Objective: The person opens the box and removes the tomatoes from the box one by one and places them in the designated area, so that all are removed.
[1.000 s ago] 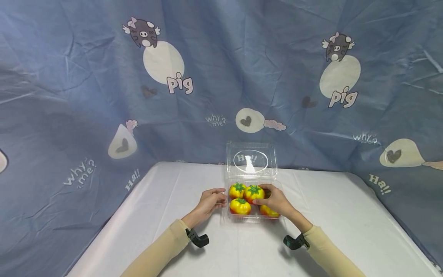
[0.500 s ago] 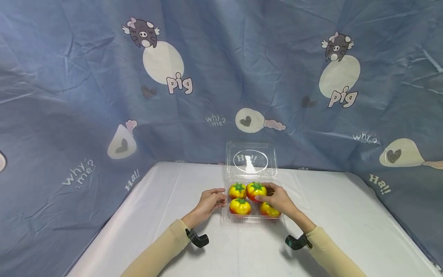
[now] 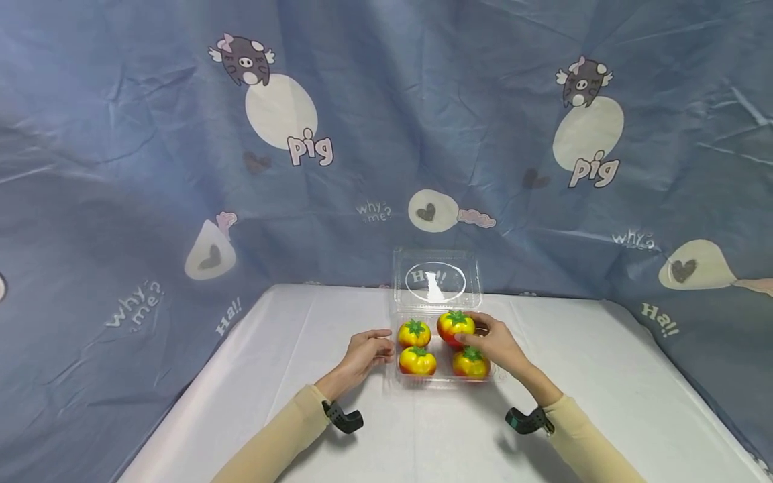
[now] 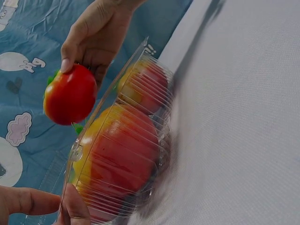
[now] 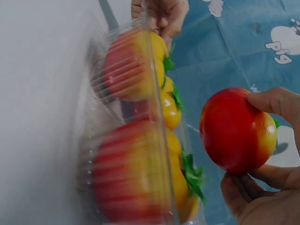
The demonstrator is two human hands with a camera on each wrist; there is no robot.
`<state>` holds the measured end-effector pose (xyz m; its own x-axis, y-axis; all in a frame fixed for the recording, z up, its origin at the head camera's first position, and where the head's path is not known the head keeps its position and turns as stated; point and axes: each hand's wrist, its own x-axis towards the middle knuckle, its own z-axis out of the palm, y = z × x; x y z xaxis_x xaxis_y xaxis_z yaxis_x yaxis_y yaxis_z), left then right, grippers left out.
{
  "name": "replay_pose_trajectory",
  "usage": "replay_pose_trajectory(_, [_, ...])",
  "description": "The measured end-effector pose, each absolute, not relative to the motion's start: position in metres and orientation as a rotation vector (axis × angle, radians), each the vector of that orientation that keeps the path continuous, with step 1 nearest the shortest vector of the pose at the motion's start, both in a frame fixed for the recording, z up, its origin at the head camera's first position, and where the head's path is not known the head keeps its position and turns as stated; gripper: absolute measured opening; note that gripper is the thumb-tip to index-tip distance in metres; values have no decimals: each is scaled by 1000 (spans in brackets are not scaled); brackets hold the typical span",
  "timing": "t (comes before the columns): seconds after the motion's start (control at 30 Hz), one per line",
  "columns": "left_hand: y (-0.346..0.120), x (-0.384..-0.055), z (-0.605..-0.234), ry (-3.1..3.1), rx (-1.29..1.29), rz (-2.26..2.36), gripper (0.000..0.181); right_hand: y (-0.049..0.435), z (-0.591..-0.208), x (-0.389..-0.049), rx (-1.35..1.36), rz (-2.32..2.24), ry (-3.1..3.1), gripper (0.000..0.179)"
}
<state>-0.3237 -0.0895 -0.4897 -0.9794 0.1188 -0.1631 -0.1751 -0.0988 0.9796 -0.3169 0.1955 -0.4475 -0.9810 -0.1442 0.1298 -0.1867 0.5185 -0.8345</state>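
Note:
A clear plastic clamshell box [image 3: 443, 378] holds three red-and-yellow tomatoes with green leafy tops: one at the back left [image 3: 414, 333], one at the front left [image 3: 417, 361] and one at the front right [image 3: 471, 363]. Above its back right part, my right hand [image 3: 496, 343] grips a fourth tomato [image 3: 455, 327] between thumb and fingers. The right wrist view shows that tomato [image 5: 236, 131] raised above the rim. At the box's left side, my left hand [image 3: 364, 357] pinches the rim; its fingers [image 4: 77, 206] lie on both sides of the edge in the left wrist view.
The box's transparent lid [image 3: 437, 278] stands raised at the back, close to the blue printed curtain [image 3: 338, 235]. A white cloth [image 3: 314, 322] covers the table. Dark bands [image 3: 344, 417] circle both wrists.
My right hand has lifted the tomato up and to the right, away from the back left one. More of the front right tomato shows. The left hand stays at the box.

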Motion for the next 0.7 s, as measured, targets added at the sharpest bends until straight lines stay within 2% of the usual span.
replay_pose_trajectory(0.37, [-92, -326, -489, 1946, -34, 2219, 45, 214, -442, -317, 348, 1539, -2650, 61])
replay_pose_trajectory(0.7, [-92, -320, -486, 1944, -12, 2197, 46, 231, -441, -313, 280, 1527, -2651, 62])
